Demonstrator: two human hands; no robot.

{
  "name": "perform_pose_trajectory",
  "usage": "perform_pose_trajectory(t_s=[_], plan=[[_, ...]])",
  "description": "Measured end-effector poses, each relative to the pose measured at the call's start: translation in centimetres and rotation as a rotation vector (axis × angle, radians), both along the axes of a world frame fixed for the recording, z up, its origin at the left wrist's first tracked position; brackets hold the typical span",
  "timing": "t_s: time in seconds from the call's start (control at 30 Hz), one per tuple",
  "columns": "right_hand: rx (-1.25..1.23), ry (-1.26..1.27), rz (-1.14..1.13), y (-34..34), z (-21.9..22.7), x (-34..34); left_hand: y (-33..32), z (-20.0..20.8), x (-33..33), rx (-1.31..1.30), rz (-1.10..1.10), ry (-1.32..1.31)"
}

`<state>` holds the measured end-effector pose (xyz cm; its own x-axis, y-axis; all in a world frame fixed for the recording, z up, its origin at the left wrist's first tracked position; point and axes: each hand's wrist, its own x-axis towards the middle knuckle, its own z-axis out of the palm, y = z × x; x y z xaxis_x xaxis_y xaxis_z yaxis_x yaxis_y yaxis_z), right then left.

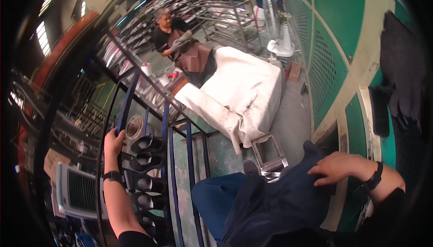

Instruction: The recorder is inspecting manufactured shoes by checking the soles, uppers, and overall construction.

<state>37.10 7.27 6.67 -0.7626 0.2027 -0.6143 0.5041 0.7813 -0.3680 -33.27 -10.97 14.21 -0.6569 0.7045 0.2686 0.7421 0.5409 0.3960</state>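
Notably, in the head view, the left hand (113, 142) is curled around a bar of the blue rack (128, 102), apparently to steady or guide it. Rack stands at the person's left; its dark rounded pieces (148, 162) sit in a close row, probably spaced so that they don't rub. Round tub (134, 127) just beside the fingers. Right hand (334, 166): loosely open, nothing in it, over the dark trousers; cannot tell whether it touches them. Ahead, a white cloth (243, 73) drapes something bulky, perhaps against dust. Beyond it, a gloved co-worker (173, 44).
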Motion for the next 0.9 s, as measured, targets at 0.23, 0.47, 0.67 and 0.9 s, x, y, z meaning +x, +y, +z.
perform_pose_trajectory(t_s=[0.23,0.47,0.67,0.9], plan=[[-0.004,0.039,0.012,0.0,-1.3,0.9,0.2,0.3,0.5,-0.038,-0.025,0.024],[-0.027,-0.015,0.014,0.2,-1.2,0.2,0.5,0.9,2.0,-0.027,-0.022,-0.052],[-0.021,-0.056,0.018,0.1,-1.0,0.1,0.0,0.4,-0.2,-0.04,-0.077,0.034],[-0.018,-0.048,0.007,0.1,-0.9,0.2,-0.4,0.9,0.9,-0.028,-0.065,0.016]])
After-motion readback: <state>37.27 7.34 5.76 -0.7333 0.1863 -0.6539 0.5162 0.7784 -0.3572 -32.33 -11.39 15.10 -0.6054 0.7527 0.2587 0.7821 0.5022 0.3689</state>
